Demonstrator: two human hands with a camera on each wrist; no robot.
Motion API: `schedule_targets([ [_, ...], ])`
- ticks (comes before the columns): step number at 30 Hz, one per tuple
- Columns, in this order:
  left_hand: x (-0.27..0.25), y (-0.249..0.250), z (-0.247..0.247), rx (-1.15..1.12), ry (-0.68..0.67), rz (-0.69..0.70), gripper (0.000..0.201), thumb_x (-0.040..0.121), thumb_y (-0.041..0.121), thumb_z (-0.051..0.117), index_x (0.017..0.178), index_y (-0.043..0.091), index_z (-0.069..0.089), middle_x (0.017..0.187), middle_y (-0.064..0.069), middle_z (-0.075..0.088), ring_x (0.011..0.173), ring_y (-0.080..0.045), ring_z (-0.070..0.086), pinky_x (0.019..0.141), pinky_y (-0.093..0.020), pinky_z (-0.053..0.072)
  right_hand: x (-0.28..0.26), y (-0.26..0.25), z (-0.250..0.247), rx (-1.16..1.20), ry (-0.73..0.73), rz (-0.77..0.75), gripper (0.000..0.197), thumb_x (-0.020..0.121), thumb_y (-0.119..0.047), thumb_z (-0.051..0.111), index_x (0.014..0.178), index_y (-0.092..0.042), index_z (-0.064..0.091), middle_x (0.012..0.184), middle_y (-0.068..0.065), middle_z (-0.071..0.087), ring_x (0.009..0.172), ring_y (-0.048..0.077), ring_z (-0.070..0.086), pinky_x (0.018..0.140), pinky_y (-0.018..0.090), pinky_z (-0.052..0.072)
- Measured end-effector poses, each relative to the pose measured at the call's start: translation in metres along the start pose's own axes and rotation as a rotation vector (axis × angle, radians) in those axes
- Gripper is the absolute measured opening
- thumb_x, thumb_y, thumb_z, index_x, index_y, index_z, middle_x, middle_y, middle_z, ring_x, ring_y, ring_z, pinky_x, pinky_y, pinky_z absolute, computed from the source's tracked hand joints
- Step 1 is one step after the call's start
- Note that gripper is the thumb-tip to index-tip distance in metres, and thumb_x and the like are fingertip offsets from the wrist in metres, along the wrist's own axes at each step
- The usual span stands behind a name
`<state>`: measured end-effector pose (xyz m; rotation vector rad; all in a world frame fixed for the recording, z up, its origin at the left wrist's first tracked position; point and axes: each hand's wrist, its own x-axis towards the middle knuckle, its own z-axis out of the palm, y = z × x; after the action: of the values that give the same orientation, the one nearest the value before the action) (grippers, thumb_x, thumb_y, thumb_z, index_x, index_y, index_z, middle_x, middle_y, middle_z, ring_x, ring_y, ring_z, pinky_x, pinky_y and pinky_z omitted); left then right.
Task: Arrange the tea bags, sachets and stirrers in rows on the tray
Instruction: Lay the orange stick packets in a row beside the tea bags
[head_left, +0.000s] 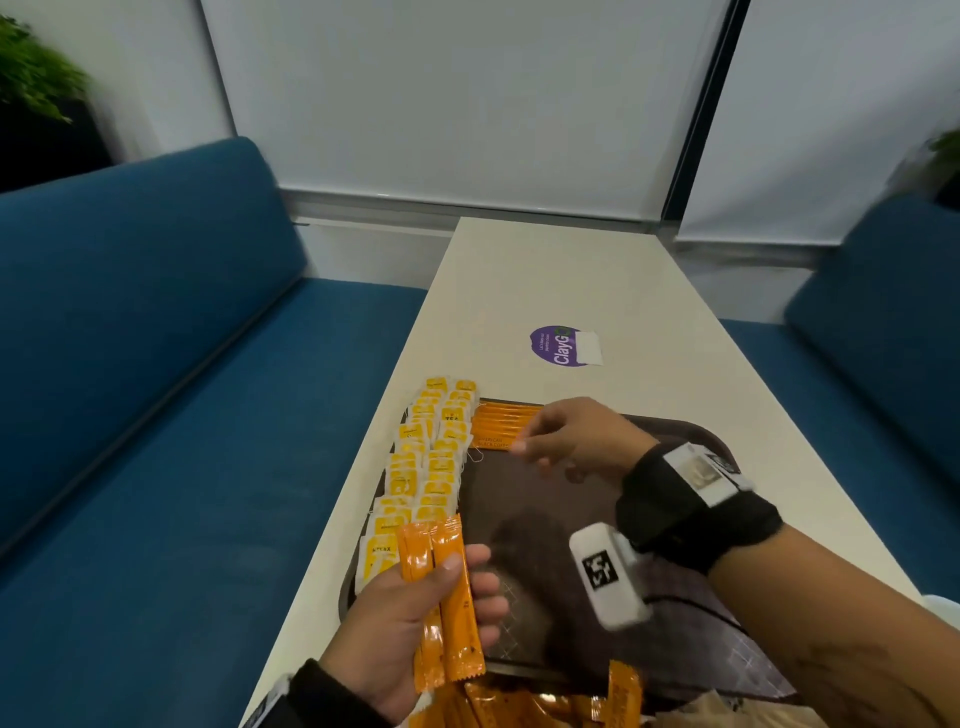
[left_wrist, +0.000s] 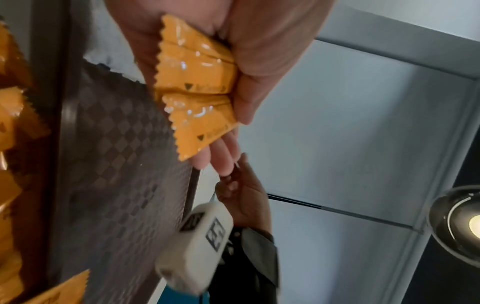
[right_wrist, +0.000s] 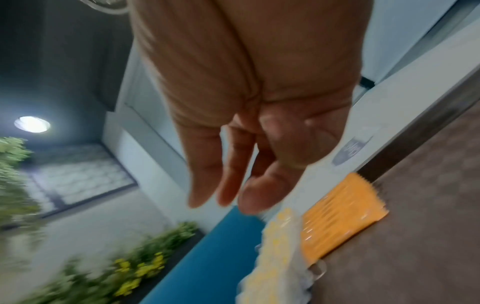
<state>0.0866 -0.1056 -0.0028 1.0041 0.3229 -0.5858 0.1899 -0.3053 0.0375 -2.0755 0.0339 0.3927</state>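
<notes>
A dark brown tray (head_left: 524, 499) lies on the white table. Two columns of yellow-and-white tea bags (head_left: 421, 467) run along its left side. Several orange sachets (head_left: 501, 427) lie in a row at its far left corner, also blurred in the right wrist view (right_wrist: 340, 218). My left hand (head_left: 415, 613) grips a small bunch of orange sachets (head_left: 441, 597) over the tray's near left corner; their crimped ends (left_wrist: 192, 82) show in the left wrist view. My right hand (head_left: 561, 441) hovers just right of the laid row, fingers relaxed and holding nothing (right_wrist: 233, 185).
A heap of loose orange sachets (head_left: 519, 706) lies at the table's near edge. A purple round sticker (head_left: 563, 346) is on the table (head_left: 571, 280) beyond the tray. Blue bench seats (head_left: 156, 389) flank the table on both sides.
</notes>
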Motion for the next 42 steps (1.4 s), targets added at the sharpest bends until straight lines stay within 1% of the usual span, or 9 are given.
schedule_targets([
  [4,-0.001,-0.002,0.008,-0.007,0.011,0.042,0.023,0.088,0.017,0.053,0.098,0.002,0.067,0.082,-0.019,0.07,0.072,-0.031,0.068,0.059,-0.039,0.057,-0.043,-0.015,0.024,-0.101,-0.271,-0.032,0.017,0.08,-0.033,0.072,0.089,-0.021,0.063,0.077,-0.007,0.067,0.063,0.004,0.058,0.045,0.015,0.036],
  [11,-0.002,-0.006,0.019,-0.089,0.005,0.098,0.034,0.088,0.028,0.047,0.105,0.007,0.067,0.1,-0.016,0.072,0.1,-0.037,0.064,0.082,-0.049,0.05,-0.075,-0.004,0.055,-0.028,-0.317,-0.036,0.035,0.077,-0.013,0.077,0.106,-0.011,0.058,0.082,-0.007,0.066,0.066,0.01,0.061,0.046,0.016,0.045],
  [14,-0.003,-0.007,0.016,-0.101,0.026,0.107,0.041,0.084,0.037,0.045,0.106,0.012,0.068,0.104,-0.013,0.071,0.098,-0.031,0.064,0.085,-0.046,0.05,-0.082,0.0,0.062,-0.059,-0.161,-0.191,0.018,0.077,-0.007,0.075,0.092,-0.009,0.065,0.078,-0.012,0.063,0.069,0.005,0.062,0.064,0.023,0.055],
  [20,-0.009,0.0,0.011,-0.14,0.054,0.067,0.054,0.082,0.057,0.04,0.101,0.011,0.063,0.066,-0.011,0.062,0.055,-0.018,0.055,0.047,-0.025,0.047,-0.085,0.01,0.053,-0.72,0.584,-0.911,0.02,0.078,-0.024,0.056,0.06,-0.017,0.058,0.068,-0.004,0.053,0.063,0.011,0.046,0.045,0.023,0.039],
  [24,-0.012,0.003,0.008,0.038,0.009,0.178,0.036,0.07,0.031,0.062,0.097,0.007,0.061,0.06,-0.006,0.058,0.045,-0.012,0.051,0.039,-0.02,0.043,-0.083,0.016,0.051,-0.806,0.665,-1.025,0.018,0.075,-0.015,0.068,0.059,-0.013,0.059,0.069,0.001,0.055,0.069,0.014,0.042,0.045,0.029,0.04],
  [29,-0.005,-0.001,0.003,0.193,0.122,0.298,0.018,0.083,0.017,0.063,0.099,0.01,0.063,0.057,-0.003,0.058,0.047,-0.011,0.053,0.044,-0.022,0.044,-0.086,0.013,0.042,-0.249,0.436,-0.611,0.028,0.072,-0.017,0.062,0.097,-0.028,0.067,0.096,-0.014,0.055,0.09,0.003,0.05,0.07,0.011,0.042],
  [33,-0.001,-0.002,0.003,0.163,0.165,0.329,0.016,0.083,0.018,0.063,0.096,0.011,0.062,0.06,-0.002,0.062,0.051,-0.011,0.057,0.047,-0.024,0.045,-0.081,0.009,0.03,0.241,0.189,-0.17,0.024,0.079,-0.012,0.073,0.1,-0.02,0.064,0.1,0.003,0.067,0.074,0.006,0.06,0.054,0.016,0.045],
  [36,0.002,-0.005,0.008,0.136,0.151,0.31,0.018,0.079,0.02,0.065,0.095,0.012,0.063,0.065,-0.004,0.063,0.058,-0.015,0.058,0.052,-0.027,0.044,-0.079,0.009,0.041,0.327,-0.018,-0.107,0.015,0.08,-0.018,0.071,0.093,-0.011,0.068,0.089,0.004,0.07,0.067,0.008,0.061,0.05,0.02,0.044],
  [42,0.004,-0.014,0.016,0.141,0.113,0.22,0.012,0.084,0.021,0.061,0.092,0.011,0.061,0.062,-0.003,0.062,0.05,-0.013,0.052,0.048,-0.025,0.043,-0.072,0.002,0.052,0.469,0.011,-0.068,0.007,0.084,-0.007,0.067,0.082,-0.013,0.062,0.075,-0.002,0.071,0.069,0.011,0.068,0.054,0.025,0.052],
])
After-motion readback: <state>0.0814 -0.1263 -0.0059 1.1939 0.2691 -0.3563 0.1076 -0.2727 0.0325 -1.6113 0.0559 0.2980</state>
